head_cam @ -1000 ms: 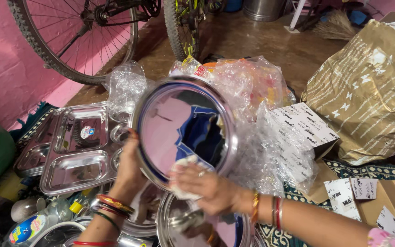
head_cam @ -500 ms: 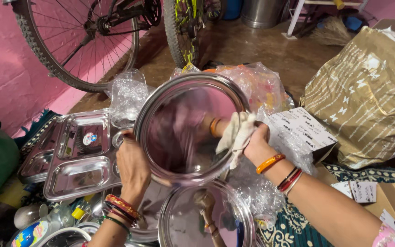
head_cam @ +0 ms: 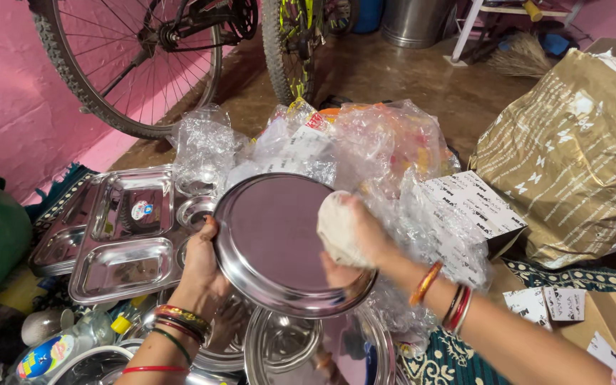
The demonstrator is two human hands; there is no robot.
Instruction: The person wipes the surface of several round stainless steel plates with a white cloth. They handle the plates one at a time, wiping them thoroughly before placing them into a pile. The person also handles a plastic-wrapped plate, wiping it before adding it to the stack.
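Left hand (head_cam: 204, 267) tilts steel plate (head_cam: 283, 242) — right hand (head_cam: 354, 239) presses cloth (head_cam: 336, 228) — plastic wrap (head_cam: 365, 142) behind.

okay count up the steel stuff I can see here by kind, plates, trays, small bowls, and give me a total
Round steel plates: 3, one held up by the left hand and wiped with a white cloth in the right hand, two lying below.
Compartment trays: 2, possibly more stacked.
Small bowl: 1.
Total: 6.

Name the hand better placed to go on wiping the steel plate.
Right. The right hand presses a white cloth onto the round steel plate; the left hand grips its rim, holding it tilted.
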